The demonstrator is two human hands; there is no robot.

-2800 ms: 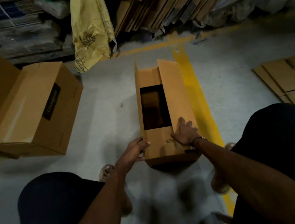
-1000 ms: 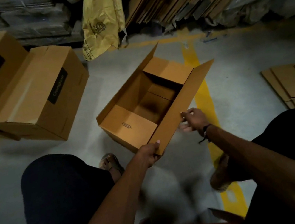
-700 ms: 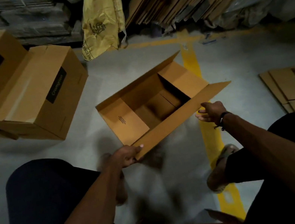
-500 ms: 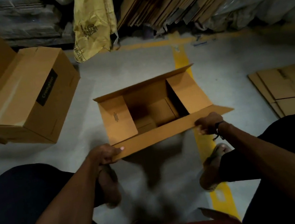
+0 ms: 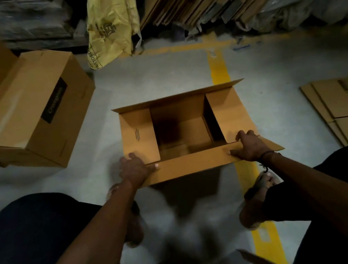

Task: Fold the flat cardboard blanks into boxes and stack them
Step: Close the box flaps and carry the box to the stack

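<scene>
Box [image 5: 182,130] now swung square-on to the person, left hand [image 5: 134,169] and right hand [image 5: 249,148] gripping near flap [image 5: 192,163], fingers curling over its ends, readying flap folding.

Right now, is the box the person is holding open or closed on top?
Open. The cardboard box shows its dark inside; the left hand and right hand grip its near flap.

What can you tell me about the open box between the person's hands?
The open box is plain brown corrugated cardboard, upright on the grey floor. Its top is open: two short end flaps lie folded inward, the far long flap stands up, the near one tilts outward. The left hand and right hand grip the ends of that near flap.
</scene>
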